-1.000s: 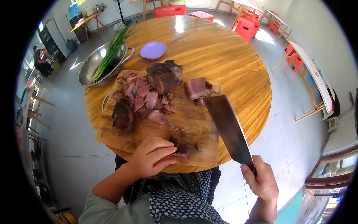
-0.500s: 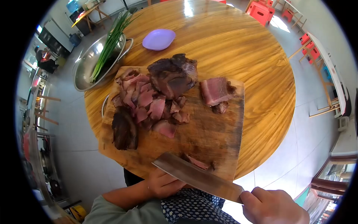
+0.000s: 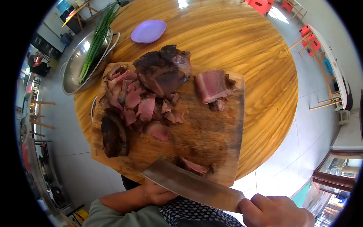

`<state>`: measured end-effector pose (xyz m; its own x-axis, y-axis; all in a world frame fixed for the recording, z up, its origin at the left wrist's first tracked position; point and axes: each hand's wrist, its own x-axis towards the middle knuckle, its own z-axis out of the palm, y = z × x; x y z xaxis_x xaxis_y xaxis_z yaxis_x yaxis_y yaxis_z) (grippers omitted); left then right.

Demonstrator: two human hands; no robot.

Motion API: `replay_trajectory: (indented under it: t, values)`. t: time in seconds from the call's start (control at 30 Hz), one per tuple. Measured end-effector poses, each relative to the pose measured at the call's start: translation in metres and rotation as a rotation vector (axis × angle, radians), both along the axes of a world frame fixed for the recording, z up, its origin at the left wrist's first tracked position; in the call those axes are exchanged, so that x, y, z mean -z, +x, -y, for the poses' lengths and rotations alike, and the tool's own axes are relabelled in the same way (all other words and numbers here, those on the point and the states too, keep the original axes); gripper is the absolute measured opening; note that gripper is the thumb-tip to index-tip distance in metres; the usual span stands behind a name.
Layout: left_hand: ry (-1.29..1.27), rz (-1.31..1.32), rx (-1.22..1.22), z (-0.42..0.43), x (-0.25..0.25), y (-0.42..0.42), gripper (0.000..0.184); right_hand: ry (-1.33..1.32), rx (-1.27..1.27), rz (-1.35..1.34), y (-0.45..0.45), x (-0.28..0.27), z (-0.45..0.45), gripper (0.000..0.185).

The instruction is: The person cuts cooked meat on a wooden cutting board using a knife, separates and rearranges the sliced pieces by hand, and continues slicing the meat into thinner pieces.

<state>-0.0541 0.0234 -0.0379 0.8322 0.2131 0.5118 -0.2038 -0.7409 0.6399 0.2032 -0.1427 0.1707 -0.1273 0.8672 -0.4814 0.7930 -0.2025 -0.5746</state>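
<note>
My right hand [image 3: 278,212] grips the handle end of a cleaver [image 3: 193,184]; its broad blade slants across the near edge of the wooden cutting board [image 3: 200,132]. Behind that blade is my left hand [image 3: 157,193], its fingers mostly hidden. Just beyond the blade lies a small strip of meat [image 3: 194,166]. Sliced pink meat [image 3: 130,96] is piled on the board's left half. Around the pile are a large dark chunk of meat [image 3: 164,72] and a narrower dark piece [image 3: 114,135]. A cut pink block [image 3: 213,86] sits at the right.
The board rests on a round wooden table [image 3: 264,90]. A steel pan [image 3: 72,77] holding green stalks [image 3: 94,47] stands at the far left, with a purple plate [image 3: 149,31] beside it. Red stools [image 3: 261,5] and a white table [image 3: 329,56] stand further off.
The view has shifted slightly, so the board and its meat appear further left. The cleaver remains in my right hand in much the same place, with my left hand still behind it.
</note>
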Motion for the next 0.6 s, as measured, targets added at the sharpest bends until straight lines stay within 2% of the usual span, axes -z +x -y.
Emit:
replay_trajectory:
  t: [0.07,0.13,0.2,0.3,0.4,0.53,0.6]
  values:
    - [0.149,0.050,-0.010,-0.002,0.000,0.002,0.028,0.008,-0.020,-0.004,0.001,0.006,0.003,0.031]
    - [0.133,0.034,-0.015,-0.002,-0.002,0.004,0.028,0.017,-0.041,-0.005,-0.001,0.004,-0.004,0.035]
    - [0.120,0.016,-0.023,-0.001,-0.001,0.003,0.028,-0.096,-0.072,0.148,-0.004,0.000,-0.015,0.021]
    - [0.012,-0.029,0.023,-0.001,-0.001,0.001,0.030,-0.039,-0.089,0.143,-0.004,0.000,-0.013,0.019]
    - [0.131,0.027,-0.030,-0.002,-0.006,0.005,0.028,0.025,0.038,0.010,-0.006,0.005,0.003,0.028]
    - [0.138,0.001,-0.033,-0.002,-0.013,0.008,0.025,0.051,0.057,0.051,-0.007,0.010,0.002,0.021]
    - [0.137,-0.012,-0.028,-0.003,-0.015,0.011,0.024,0.096,-0.133,0.152,-0.005,0.010,-0.005,0.017]
